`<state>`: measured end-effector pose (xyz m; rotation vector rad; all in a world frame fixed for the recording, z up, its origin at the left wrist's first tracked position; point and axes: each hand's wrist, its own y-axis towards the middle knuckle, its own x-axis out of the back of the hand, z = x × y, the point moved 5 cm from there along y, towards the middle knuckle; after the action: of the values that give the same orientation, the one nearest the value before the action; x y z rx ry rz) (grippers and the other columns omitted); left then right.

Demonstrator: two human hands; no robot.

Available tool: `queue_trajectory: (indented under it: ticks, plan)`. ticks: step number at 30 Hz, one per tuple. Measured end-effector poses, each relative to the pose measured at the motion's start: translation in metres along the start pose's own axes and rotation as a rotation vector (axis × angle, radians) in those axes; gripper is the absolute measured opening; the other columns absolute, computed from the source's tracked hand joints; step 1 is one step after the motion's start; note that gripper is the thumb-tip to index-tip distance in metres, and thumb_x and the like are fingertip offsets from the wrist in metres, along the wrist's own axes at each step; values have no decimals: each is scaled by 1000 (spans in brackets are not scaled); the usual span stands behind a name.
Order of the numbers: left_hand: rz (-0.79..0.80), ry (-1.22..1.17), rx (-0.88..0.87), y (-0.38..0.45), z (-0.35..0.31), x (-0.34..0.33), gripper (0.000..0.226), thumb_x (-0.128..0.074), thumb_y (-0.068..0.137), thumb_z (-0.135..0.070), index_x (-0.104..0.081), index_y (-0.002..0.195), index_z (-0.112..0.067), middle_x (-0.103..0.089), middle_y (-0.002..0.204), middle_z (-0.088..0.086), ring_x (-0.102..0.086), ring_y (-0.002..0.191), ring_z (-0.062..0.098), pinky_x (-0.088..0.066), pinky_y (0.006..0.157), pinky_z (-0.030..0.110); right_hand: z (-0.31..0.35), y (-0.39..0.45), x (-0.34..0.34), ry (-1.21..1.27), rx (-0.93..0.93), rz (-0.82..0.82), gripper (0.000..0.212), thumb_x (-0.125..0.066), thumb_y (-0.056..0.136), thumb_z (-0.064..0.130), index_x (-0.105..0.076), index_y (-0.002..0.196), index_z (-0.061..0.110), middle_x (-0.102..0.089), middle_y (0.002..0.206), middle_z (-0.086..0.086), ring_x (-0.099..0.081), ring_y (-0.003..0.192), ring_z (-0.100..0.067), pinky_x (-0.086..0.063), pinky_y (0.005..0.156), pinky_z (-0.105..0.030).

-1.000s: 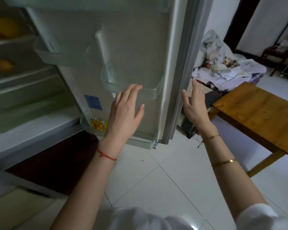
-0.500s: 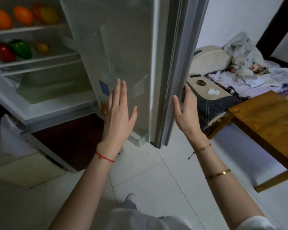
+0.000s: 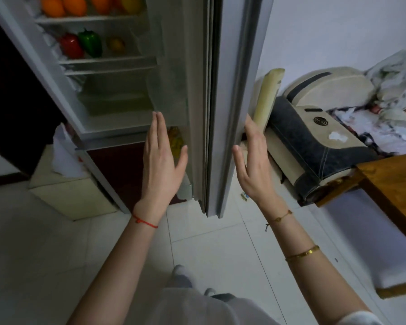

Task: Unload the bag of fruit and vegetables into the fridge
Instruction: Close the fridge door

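Fingers [image 3: 158, 127] straight, flanking fridge door [image 3: 230, 102]

Fridge [image 3: 127, 95] open, produce shelved

Dim, bluish indoor light; brightest on wall [image 3: 326, 31] at upper right. Soft glare on floor tiles [image 3: 220, 259]. Deep shadow at left edge. Motion blur on fridge door [image 3: 197, 90]. Wide-angle bending toward edges.
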<state>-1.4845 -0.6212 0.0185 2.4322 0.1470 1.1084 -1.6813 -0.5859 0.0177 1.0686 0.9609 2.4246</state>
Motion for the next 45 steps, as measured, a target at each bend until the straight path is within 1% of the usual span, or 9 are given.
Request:
queue_trajectory:
  ticks: [10, 17, 20, 23, 27, 30, 36, 40, 45]
  plan:
    - [-36, -22, 88, -13, 58, 39, 72, -47, 100, -42, -12, 158, -18, -8, 167, 2, -10, 152, 15, -12, 117, 28, 56, 24, -78, 96, 191, 103, 56, -38, 98, 10, -25, 149, -9, -22, 160, -19, -19, 151, -33, -21, 122, -52]
    - [37, -42, 152, -5, 110, 67, 73, -41, 97, -49, -19, 156, -13, -19, 164, 9, -19, 151, 22, -27, 121, 47, 101, 45, -143, 135, 269, 146, 55, -33, 104, 25, -26, 149, -6, -22, 160, -17, -19, 150, -35, -16, 124, -44]
    - [28, -45, 148, 5, 144, 86, 72, -40, 97, -48, -18, 156, -14, -24, 162, 6, -26, 149, 20, -33, 117, 48, 121, 58, -175, 165, 283, 145, 55, -37, 103, 23, -27, 149, -6, -22, 160, -15, -19, 151, -33, -16, 124, -44]
    - [4, -34, 133, 14, 175, 107, 69, -39, 98, -45, -16, 157, -17, -22, 163, 3, -25, 149, 16, -30, 120, 45, 138, 69, -209, 187, 296, 124, 58, -43, 101, 19, -24, 149, -5, -18, 160, -9, -18, 151, -33, -17, 124, -43]
    - [-31, -53, 136, 28, 211, 133, 61, -40, 104, -32, -13, 157, -19, -20, 164, 1, -19, 145, 2, -19, 118, 25, 163, 83, -252, 178, 315, 101, 62, -53, 99, 13, -22, 149, -6, -16, 160, -6, -16, 151, -33, -16, 124, -42]
    - [-32, -64, 143, 37, 241, 149, 56, -35, 106, -30, -15, 157, -19, -19, 164, 1, -19, 149, 8, -18, 117, 24, 181, 95, -280, 175, 323, 100, 64, -57, 97, 10, -23, 149, -7, -16, 160, -8, -15, 151, -34, -15, 124, -43]
    - [-17, -33, 127, 54, 297, 165, 57, -36, 106, -36, -21, 157, -14, -17, 165, 6, -20, 151, 17, -33, 118, 46, 200, 118, -331, 141, 284, 141, 59, -52, 100, 12, -25, 151, -4, -17, 161, -17, -11, 152, -35, -16, 124, -51]
    - [-19, -58, 127, 69, 326, 168, 59, -39, 105, -33, -22, 156, -8, -21, 163, 10, -22, 151, 20, -29, 119, 45, 201, 137, -360, 71, 264, 171, 58, -49, 102, 15, -25, 152, -1, -17, 162, -17, -8, 153, -34, -18, 121, -56]
    - [-41, -51, 167, 92, 360, 172, 62, -43, 105, -27, -15, 157, -9, -17, 165, 8, -17, 152, 18, -21, 123, 37, 196, 167, -396, -12, 231, 185, 60, -47, 104, 20, -21, 155, 6, -15, 164, -12, -5, 153, -30, -14, 122, -54]
